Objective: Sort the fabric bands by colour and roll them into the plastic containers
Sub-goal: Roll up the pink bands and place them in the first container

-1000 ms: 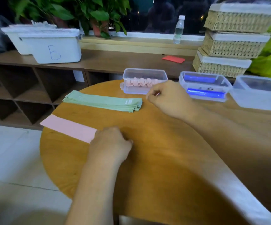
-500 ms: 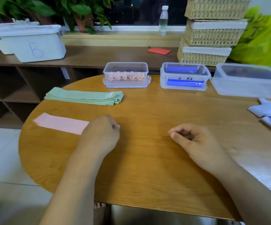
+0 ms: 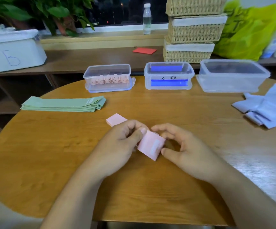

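**A:** How will the soft pink fabric band (image 3: pixel 151 147) handle?

**B:** Light and limp, probably springy, so grip its end edges. The left hand (image 3: pixel 117 146) pinches it over the round wooden table (image 3: pixel 51 154). The right hand (image 3: pixel 186 152) clamps thumb and fingertips on the labelled end.

Pink band (image 3: pixel 150 146) (white label), green bands (image 3: pixel 64 104), pale lilac bands (image 3: pixel 266 106), blue-latched container (image 3: pixel 168 76), red card (image 3: pixel 144 50)
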Demonstrator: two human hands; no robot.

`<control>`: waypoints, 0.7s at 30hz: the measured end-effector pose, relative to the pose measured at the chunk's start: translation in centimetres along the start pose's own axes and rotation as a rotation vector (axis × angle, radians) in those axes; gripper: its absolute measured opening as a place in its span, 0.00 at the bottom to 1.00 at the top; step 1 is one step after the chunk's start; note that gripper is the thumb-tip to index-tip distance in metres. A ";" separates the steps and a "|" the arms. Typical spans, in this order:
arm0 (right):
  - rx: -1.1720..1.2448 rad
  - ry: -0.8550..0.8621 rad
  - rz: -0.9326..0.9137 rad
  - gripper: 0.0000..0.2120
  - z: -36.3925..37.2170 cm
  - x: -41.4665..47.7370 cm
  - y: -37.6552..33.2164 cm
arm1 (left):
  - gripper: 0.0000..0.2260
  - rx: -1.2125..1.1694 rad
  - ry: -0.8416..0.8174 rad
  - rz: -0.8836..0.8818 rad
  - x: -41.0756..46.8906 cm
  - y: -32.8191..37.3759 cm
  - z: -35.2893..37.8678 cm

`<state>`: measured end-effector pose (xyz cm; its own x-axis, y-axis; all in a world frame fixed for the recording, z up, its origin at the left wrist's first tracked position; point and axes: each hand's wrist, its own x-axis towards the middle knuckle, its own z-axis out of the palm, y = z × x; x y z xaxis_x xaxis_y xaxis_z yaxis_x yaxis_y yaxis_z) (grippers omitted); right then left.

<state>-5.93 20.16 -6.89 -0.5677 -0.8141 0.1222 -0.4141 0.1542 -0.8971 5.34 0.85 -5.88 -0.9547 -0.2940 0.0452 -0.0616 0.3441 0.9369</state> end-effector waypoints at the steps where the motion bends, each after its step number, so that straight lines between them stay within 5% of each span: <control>1: -0.069 -0.015 0.002 0.20 -0.2 -0.2 0.0 | 0.10 0.023 0.023 0.014 0.0 -0.2 -0.1; 4: -0.280 -0.043 -0.014 0.10 0.0 -0.2 0.4 | 0.11 0.007 0.116 0.027 -0.1 -0.6 -0.1; 9: -0.154 0.029 -0.050 0.01 0.4 -0.1 0.4 | 0.10 -0.092 0.205 0.014 0.1 -1.1 0.4; 14: 0.009 0.012 -0.091 0.08 0.5 0.1 0.6 | 0.10 -0.076 -0.039 0.034 0.4 -1.2 0.7; 21: 0.082 -0.066 0.015 0.18 -0.4 -0.5 0.7 | 0.08 -0.272 0.333 0.072 0.4 -0.3 0.3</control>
<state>-6.25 20.92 -7.38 -0.5241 -0.8476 0.0828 -0.3451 0.1225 -0.9305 4.90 0.89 -6.24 -0.8050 -0.5647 0.1817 0.1237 0.1398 0.9824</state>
